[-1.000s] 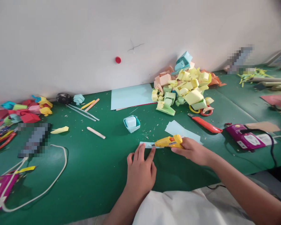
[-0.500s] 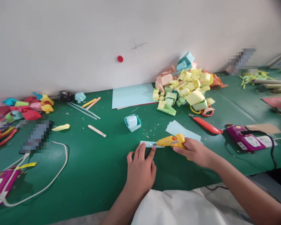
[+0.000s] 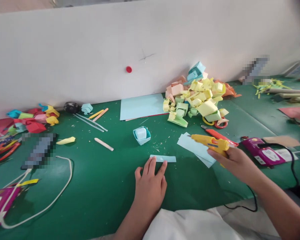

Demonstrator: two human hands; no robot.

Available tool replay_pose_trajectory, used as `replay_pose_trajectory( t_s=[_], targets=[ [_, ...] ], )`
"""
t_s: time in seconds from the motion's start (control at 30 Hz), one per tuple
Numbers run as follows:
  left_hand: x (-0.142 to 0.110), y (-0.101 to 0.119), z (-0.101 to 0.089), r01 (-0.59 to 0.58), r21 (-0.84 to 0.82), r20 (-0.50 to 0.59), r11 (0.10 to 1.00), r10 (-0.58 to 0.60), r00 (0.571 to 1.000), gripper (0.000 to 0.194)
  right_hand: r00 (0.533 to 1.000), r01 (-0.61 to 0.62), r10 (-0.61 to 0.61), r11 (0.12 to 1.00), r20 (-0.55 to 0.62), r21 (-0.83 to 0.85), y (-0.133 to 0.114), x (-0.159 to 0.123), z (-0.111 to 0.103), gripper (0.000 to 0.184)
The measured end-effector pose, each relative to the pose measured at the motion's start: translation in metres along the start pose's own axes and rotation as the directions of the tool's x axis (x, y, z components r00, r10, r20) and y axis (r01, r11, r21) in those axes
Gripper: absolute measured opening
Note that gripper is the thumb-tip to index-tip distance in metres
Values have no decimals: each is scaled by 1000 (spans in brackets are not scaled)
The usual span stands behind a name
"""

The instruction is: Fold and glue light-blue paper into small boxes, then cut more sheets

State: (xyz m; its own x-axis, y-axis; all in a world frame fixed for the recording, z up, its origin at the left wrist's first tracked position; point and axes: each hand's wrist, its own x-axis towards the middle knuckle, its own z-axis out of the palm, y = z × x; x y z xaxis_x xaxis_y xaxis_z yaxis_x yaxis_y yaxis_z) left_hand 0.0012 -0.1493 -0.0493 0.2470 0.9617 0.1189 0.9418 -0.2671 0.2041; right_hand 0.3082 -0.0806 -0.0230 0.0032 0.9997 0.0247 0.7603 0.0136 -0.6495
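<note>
My left hand (image 3: pixel 151 181) lies flat with fingers spread, its fingertips pressing on a narrow light blue paper strip (image 3: pixel 170 159) on the table. A small shiny dab of glue shows on the strip near the fingertips. My right hand (image 3: pixel 236 163) is wrapped round a yellow glue gun (image 3: pixel 210 141), held up to the right of the strip with its nozzle pointing left. Below the nozzle lie some light blue paper pieces (image 3: pixel 190 145). Just beyond the strip sits a small folded blue paper box (image 3: pixel 142 136) with a paler paper block inside it.
A heap of folded paper shapes (image 3: pixel 202 100) stands against the wall at the back right. Near it lie a red-handled cutter (image 3: pixel 218 136) and a purple power strip (image 3: pixel 263 151). At left are a phone (image 3: pixel 40 151), a white cable (image 3: pixel 70 173) and coloured paper pieces (image 3: pixel 36 125).
My right hand has lifted the glue gun off the paper strip and moved it to the right. My left hand has stayed on the strip. The view has tilted up slightly.
</note>
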Motion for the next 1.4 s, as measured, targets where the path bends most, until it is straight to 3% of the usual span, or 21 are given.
replay_pose_trajectory(
  t_s=[0.07,0.13,0.3,0.5,0.67,0.73,0.87,1.0,1.2,1.4],
  targets=[
    [-1,0,1,0,-5,-8,1000,0,1000,49,990,78,-102,973,-101,-217,11,1,-2,48],
    [-1,-1,1,1,-15,-16,1000,-1,1000,49,972,141,-201,913,-121,-384,20,1,0,48],
    [0,-2,1,-9,-45,-36,999,7,999,48,979,182,-201,826,22,-534,33,-5,15,41],
    [2,-4,-2,-38,-86,-40,996,35,999,47,978,206,-199,880,60,-428,37,-9,6,55],
    [3,-9,0,-124,-107,-75,986,117,990,53,969,145,-206,922,-138,-360,22,-9,0,38],
    [3,-9,1,-157,-134,-108,979,143,984,54,953,194,-257,925,-162,-326,6,-8,6,31],
    [5,-13,-2,-104,-185,-206,977,65,976,51,898,423,-440,864,-2,-274,-40,-8,32,29],
    [11,-25,-8,-11,-144,-205,990,-19,978,54,840,541,-505,806,198,-241,-71,-6,60,36],
    [37,-42,-15,-28,-70,-18,997,27,999,52,852,509,-448,830,270,-229,-70,4,81,28],
    [60,-42,-17,-49,-226,22,973,55,998,20,866,449,-402,887,297,-110,-69,13,80,16]
  ],
)
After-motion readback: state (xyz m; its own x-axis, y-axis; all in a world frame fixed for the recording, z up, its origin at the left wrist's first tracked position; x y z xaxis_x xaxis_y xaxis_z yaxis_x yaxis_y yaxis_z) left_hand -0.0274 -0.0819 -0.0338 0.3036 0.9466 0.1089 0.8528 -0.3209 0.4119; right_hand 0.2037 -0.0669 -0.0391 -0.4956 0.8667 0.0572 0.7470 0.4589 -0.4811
